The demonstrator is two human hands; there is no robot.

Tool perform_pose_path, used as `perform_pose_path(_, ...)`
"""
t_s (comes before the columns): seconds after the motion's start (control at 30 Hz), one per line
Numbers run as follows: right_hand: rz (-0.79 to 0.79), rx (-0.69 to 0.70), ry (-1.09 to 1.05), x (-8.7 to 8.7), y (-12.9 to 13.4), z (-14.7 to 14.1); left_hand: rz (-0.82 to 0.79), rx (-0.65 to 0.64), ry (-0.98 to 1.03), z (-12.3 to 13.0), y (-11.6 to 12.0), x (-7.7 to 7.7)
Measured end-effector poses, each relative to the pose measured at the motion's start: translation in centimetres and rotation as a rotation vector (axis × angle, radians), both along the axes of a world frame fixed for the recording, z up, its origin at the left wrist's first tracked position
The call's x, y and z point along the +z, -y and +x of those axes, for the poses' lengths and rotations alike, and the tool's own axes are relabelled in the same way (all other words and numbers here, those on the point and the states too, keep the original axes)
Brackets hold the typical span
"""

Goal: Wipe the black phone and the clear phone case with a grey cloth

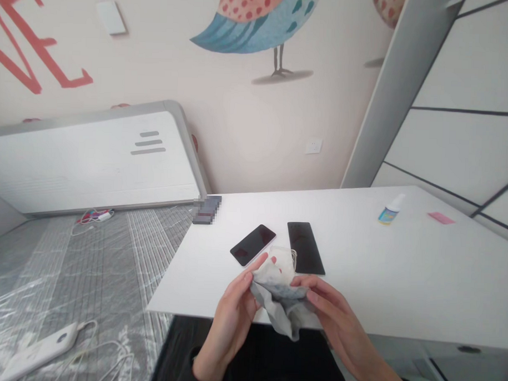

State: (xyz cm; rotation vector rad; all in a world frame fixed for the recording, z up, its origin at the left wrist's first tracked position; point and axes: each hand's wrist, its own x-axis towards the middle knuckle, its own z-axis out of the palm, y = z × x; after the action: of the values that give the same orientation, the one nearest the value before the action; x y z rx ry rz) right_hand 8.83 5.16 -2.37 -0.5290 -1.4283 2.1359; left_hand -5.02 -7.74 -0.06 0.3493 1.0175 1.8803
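Both of my hands grip a crumpled grey cloth (281, 311) just over the front edge of the white table. My left hand (237, 304) pinches its left side between thumb and fingers. On the opposite side, the fingers of my right hand (331, 307) close on the fabric. Right behind the cloth shows a white pouch (281, 258) with red spots and a pale cord; whether it is held or lies on the table, I cannot tell. Beyond my hands lie a smartphone (252, 245), dark screen up, and a larger black tablet-like device (305, 248).
On the table (401, 273) stand a small spray bottle (389, 213) and, farther right, a flat pink item (441, 218). A pixelated dark object (207, 210) lies at the back left corner. Left is a plastic-covered bed (97, 268) with a white power strip (40, 352) and cables.
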Motion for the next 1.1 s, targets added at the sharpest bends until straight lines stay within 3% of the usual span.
perform_pose_path(0.13,0.092,0.023,0.025,0.2,0.0,-0.1,-0.013,0.005,0.018,-0.1,0.1,0.0)
perform_pose_path(0.33,-0.07,0.076,0.147,0.7,0.6,0.0,-0.165,-0.102,-0.147,0.4,0.5,-0.2)
perform_pose_path(0.43,0.129,0.091,0.156,0.7,0.8,0.4,-0.208,-0.077,-0.223,0.8,0.4,-0.4)
perform_pose_path(0.57,0.397,0.071,0.253,0.9,0.7,0.7,-0.148,-0.084,-0.096,1.0,0.5,-0.4)
perform_pose_path(0.7,0.357,0.071,0.216,1.4,0.1,0.9,-0.086,-0.22,-0.029,0.4,1.3,-0.5)
perform_pose_path(0.87,0.369,0.126,0.248,2.2,-0.4,0.9,-0.118,-0.466,-0.143,0.1,1.5,-0.9)
perform_pose_path(1.0,0.388,0.154,0.271,2.0,-1.0,0.7,-0.069,-0.442,-0.187,0.1,1.3,-1.0)
perform_pose_path(1.1,0.553,0.043,0.311,1.4,-1.4,0.7,-0.075,-0.392,-0.211,0.0,1.7,-0.9)
